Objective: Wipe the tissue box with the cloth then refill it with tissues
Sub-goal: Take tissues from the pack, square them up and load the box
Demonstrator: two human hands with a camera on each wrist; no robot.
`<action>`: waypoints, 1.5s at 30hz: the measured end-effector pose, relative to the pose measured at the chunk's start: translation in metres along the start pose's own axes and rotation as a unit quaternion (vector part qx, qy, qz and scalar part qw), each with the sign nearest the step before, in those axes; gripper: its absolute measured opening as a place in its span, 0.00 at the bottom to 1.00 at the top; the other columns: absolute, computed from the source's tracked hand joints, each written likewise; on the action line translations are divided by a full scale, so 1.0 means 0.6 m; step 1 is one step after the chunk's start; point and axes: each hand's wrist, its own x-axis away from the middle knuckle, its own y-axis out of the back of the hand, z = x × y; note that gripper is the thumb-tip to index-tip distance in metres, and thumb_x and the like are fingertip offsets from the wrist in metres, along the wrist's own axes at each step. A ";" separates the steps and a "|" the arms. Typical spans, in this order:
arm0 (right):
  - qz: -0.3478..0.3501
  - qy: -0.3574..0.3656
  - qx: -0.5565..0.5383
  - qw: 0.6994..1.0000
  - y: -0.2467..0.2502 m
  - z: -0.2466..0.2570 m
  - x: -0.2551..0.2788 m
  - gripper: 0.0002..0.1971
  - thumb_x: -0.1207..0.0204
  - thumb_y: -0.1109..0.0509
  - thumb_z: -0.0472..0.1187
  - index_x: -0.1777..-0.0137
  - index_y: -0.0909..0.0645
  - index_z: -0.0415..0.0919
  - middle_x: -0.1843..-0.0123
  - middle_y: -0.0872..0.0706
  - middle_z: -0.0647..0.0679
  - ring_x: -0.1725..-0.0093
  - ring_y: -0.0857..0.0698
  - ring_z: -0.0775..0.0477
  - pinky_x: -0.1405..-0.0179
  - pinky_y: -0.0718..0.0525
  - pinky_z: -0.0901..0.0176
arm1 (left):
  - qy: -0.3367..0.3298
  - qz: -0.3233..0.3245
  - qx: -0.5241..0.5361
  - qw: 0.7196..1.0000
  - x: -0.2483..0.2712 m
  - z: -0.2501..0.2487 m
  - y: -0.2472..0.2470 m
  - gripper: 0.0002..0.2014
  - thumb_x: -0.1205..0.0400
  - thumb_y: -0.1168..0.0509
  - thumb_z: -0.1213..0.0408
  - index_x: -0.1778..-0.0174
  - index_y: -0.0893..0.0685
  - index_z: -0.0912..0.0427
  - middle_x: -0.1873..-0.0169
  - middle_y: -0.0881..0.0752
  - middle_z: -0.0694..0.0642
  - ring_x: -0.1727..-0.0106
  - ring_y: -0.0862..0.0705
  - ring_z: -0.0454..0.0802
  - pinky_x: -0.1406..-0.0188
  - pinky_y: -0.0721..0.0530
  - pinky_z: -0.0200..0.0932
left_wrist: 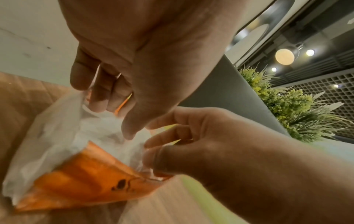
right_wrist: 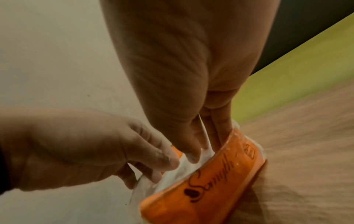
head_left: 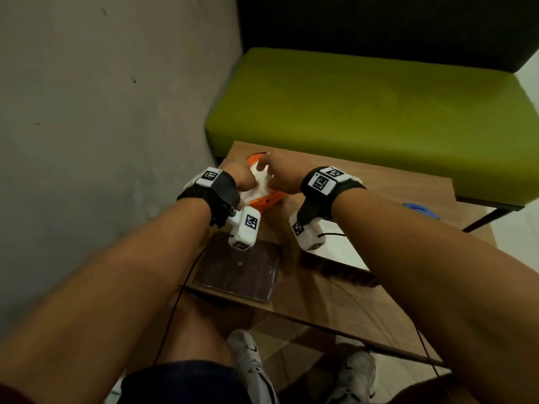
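Note:
An orange plastic tissue pack (head_left: 268, 201) lies at the far left of the wooden table (head_left: 379, 287), torn open, with white tissues (head_left: 259, 182) showing. My left hand (head_left: 242, 179) curls its fingers and thumb round the white tissues (right_wrist: 178, 171) at the opening. My right hand (head_left: 277, 173) pinches the orange wrapper's edge (left_wrist: 153, 171), some of its fingers pushed inside the pack (right_wrist: 210, 181). Nearer me lie a dark brown flat lid (head_left: 236, 269) and a brown-sided open box (head_left: 338, 252) with a pale inside. A blue cloth (head_left: 420, 209) rests at the table's right edge.
A grey wall (head_left: 87, 112) runs close along the table's left side. A green bench seat (head_left: 364, 112) stands just beyond the table's far edge. Black cables (head_left: 175, 301) trail from my wrist cameras over the near edge. My knees and shoes are below.

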 end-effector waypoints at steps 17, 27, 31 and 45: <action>-0.003 -0.005 -0.016 1.000 -0.015 -0.011 -0.021 0.29 0.18 0.23 0.38 0.18 0.27 0.42 0.26 0.16 0.39 0.29 0.17 0.35 0.44 0.24 0.55 | 0.044 0.065 0.021 0.997 -0.017 -0.002 0.017 0.17 0.24 0.13 0.59 0.47 0.11 0.62 0.49 0.11 0.58 0.53 0.13 0.58 0.53 0.17 0.51; -0.063 -0.035 -0.137 0.988 -0.023 -0.027 -0.001 0.25 0.20 0.29 0.31 0.23 0.23 0.43 0.34 0.12 0.40 0.39 0.13 0.37 0.50 0.19 0.51 | 0.090 0.123 0.211 0.966 0.004 0.021 0.028 0.19 0.18 0.18 0.64 0.36 0.11 0.69 0.39 0.07 0.70 0.36 0.07 0.69 0.32 0.10 0.68; -0.184 -0.050 -0.239 0.952 -0.014 -0.033 0.019 0.20 0.20 0.25 0.38 0.28 0.17 0.42 0.39 0.14 0.41 0.42 0.13 0.40 0.43 0.13 0.45 | 0.071 0.128 0.300 0.943 0.024 0.033 0.044 0.21 0.16 0.22 0.69 0.27 0.14 0.68 0.38 0.07 0.69 0.40 0.07 0.66 0.37 0.09 0.68; -0.143 -0.142 -0.480 0.854 0.054 -0.012 0.078 0.39 0.14 0.45 0.75 0.23 0.25 0.40 0.38 0.12 0.39 0.45 0.07 0.39 0.48 0.05 0.42 | -0.001 0.111 0.453 0.884 0.114 0.031 0.124 0.09 0.10 0.30 0.67 0.35 0.12 0.62 0.49 0.02 0.59 0.57 0.02 0.51 0.64 0.06 0.44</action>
